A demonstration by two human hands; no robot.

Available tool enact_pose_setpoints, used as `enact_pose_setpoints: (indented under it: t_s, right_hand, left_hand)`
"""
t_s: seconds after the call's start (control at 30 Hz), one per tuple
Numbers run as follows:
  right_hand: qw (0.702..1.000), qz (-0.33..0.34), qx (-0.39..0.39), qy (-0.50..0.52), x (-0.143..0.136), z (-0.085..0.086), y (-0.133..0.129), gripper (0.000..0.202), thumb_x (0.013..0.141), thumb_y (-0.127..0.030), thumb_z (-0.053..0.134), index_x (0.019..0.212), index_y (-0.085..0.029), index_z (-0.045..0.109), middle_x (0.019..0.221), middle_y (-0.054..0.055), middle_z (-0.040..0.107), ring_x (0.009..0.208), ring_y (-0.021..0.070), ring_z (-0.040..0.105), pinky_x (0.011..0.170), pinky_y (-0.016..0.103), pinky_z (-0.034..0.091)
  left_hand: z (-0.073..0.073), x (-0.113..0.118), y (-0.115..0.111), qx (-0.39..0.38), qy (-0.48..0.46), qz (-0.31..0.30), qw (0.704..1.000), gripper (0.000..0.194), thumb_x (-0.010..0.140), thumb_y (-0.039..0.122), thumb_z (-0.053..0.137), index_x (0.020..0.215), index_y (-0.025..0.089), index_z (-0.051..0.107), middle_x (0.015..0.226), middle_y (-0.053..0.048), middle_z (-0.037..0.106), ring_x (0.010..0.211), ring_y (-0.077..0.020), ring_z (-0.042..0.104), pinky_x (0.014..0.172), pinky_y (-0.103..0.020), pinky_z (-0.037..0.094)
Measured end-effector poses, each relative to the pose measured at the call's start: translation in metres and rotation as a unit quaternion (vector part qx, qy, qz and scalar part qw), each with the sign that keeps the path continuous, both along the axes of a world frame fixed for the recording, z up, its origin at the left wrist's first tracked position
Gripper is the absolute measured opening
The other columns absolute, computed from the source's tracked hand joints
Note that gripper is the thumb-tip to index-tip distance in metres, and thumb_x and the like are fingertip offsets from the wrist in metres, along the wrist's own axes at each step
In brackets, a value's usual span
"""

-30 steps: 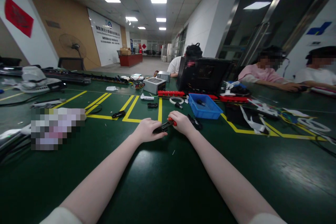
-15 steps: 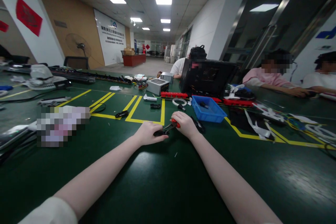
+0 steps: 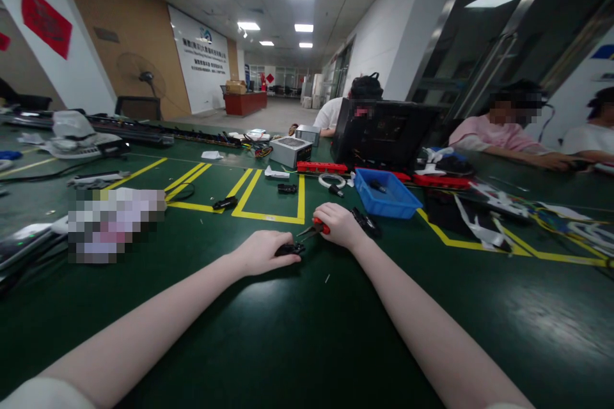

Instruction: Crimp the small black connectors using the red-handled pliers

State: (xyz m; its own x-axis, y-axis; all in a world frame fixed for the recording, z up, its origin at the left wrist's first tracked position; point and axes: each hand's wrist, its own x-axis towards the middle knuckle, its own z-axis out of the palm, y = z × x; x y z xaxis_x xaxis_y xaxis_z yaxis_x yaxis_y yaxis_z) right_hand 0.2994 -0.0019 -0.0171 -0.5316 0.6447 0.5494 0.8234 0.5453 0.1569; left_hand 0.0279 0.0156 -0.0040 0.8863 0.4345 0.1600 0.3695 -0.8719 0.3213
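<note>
My left hand (image 3: 265, 252) is closed on a small black bundle (image 3: 291, 248), which looks like a folded cable; most of it hides behind the fingers. My right hand (image 3: 338, 225) is wrapped around red-handled pliers (image 3: 314, 229). Their narrow metal jaws point left and stand a little above and apart from the bundle. A thin white scrap (image 3: 327, 278) lies on the green table (image 3: 307, 339) in front of the hands. Close behind my right wrist is a black coiled cable (image 3: 365, 222).
A blue tray (image 3: 391, 204) holds a dark item. Further back are a red power strip (image 3: 321, 167), a grey power supply unit (image 3: 290, 152) and a black computer case (image 3: 384, 135). Small black bundles (image 3: 286, 188) lie by yellow tape lines. Other people sit across and to the right.
The pliers' jaws have come away from the black bundle. My left hand has shifted slightly left and down with the bundle, widening the gap between the hands. The view has turned a little.
</note>
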Motion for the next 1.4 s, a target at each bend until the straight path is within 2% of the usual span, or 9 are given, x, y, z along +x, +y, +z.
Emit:
enact_pose_setpoints:
  t_s: [0.43,0.87,1.17,1.4]
  right_hand:
    - [0.998,0.005,-0.019,-0.051,-0.0050,0.0049,-0.0018,0.017,0.078,-0.012,0.057,0.092,-0.019,0.064,0.095,0.010,0.068,0.091,0.0233,0.058,0.081,0.037,0.044]
    - [0.996,-0.012,-0.017,-0.083,-0.0096,0.0082,-0.0036,0.004,0.081,-0.019,0.057,0.081,-0.019,0.061,0.082,0.008,0.064,0.079,0.0211,0.052,0.075,0.034,0.036]
    - [0.997,-0.027,-0.019,-0.072,-0.0078,0.0076,-0.0025,0.003,0.074,-0.018,0.060,0.077,-0.019,0.059,0.076,0.008,0.062,0.074,0.0213,0.050,0.072,0.035,0.035]
    - [0.998,-0.025,-0.020,-0.053,-0.0085,0.0062,-0.0017,0.006,0.078,-0.019,0.059,0.083,-0.019,0.061,0.085,0.009,0.065,0.084,0.0229,0.054,0.077,0.035,0.037]
  left_hand:
    - [-0.0022,-0.0002,0.0018,0.013,-0.029,-0.023,0.999,0.038,0.098,0.055,0.045,0.090,0.020,0.057,0.085,-0.003,0.067,0.073,-0.0184,0.062,0.062,-0.026,0.037]
    - [-0.0022,0.0016,0.0008,0.062,-0.024,-0.017,0.998,0.037,0.096,0.054,0.050,0.086,0.019,0.056,0.082,-0.003,0.067,0.069,-0.0174,0.061,0.059,-0.026,0.034]
    - [-0.0031,0.0010,0.0020,0.068,-0.057,-0.005,0.996,0.034,0.095,0.052,0.054,0.094,0.019,0.060,0.089,-0.004,0.066,0.080,-0.0197,0.064,0.065,-0.028,0.041]
    - [-0.0046,0.0014,0.0025,0.067,-0.061,-0.018,0.996,0.033,0.094,0.051,0.056,0.098,0.019,0.061,0.092,-0.005,0.066,0.083,-0.0200,0.064,0.067,-0.028,0.043]
